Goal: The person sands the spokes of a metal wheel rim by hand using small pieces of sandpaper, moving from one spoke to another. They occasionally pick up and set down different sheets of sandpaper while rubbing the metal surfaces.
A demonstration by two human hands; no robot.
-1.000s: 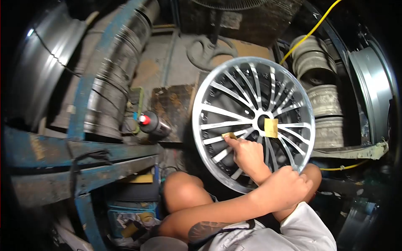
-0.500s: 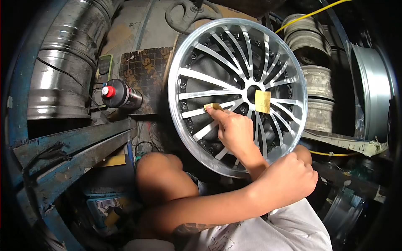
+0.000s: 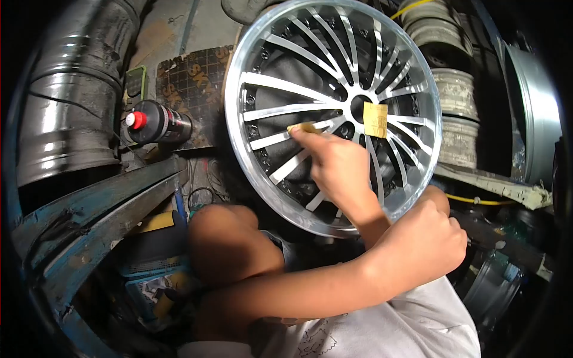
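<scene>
A multi-spoke alloy wheel rim with bright spokes and dark gaps stands tilted before me. My right hand pinches a small folded yellow piece of sandpaper against a spoke on the rim's left side. A second yellow sandpaper piece lies beside the hub hole, on the spokes. My left arm crosses in front of the right forearm. At its end, my left hand is closed in a fist near my knee, below the rim; its palm side is hidden.
A dark bottle with a red cap lies or leans on a patterned board at left. Shiny rims are stacked far left, dull rims at right. A blue metal frame stands lower left.
The whole view has shifted, so the rim and bottle sit higher in the picture. My right hand stays at the same spoke with the sandpaper, its wrist slightly turned; my left fist remains closed.
</scene>
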